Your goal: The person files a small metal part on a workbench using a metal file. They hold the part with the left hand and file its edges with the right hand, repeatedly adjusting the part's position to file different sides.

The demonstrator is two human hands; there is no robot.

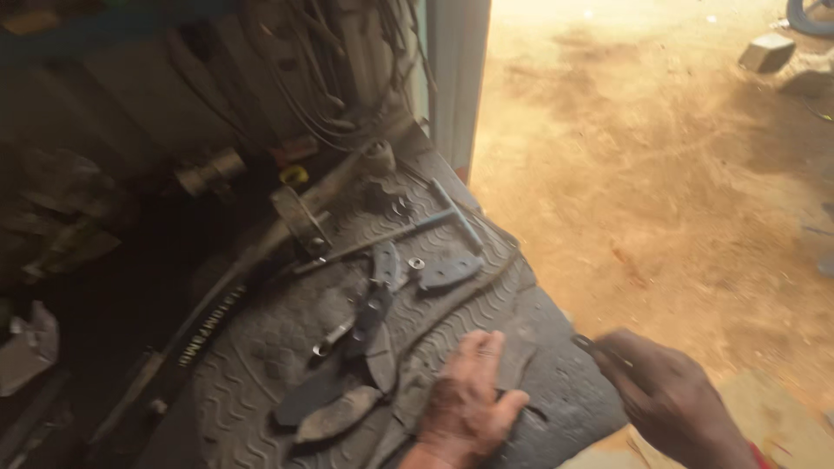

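Note:
My left hand (467, 395) lies flat, fingers apart, on a dark ribbed rubber mat (261, 365). It rests on a flat grey pad-shaped piece (512, 356). My right hand (673, 399) is at the mat's right edge, closed around a thin dark tool (586, 343) whose tip sticks out toward the left hand. On the mat ahead of my left hand lie several worn brake pads (339, 412), another pad (449, 271), a small socket (323, 347), a washer (417, 262) and a long T-handle wrench (417, 226).
A metal band clamp (300, 217) and a cylinder part (213, 171) sit at the mat's far side, with hanging cables (313, 95) behind. A pale post (456, 78) stands at the doorway. Sandy ground (660, 174) spreads right, with a stone block (766, 52).

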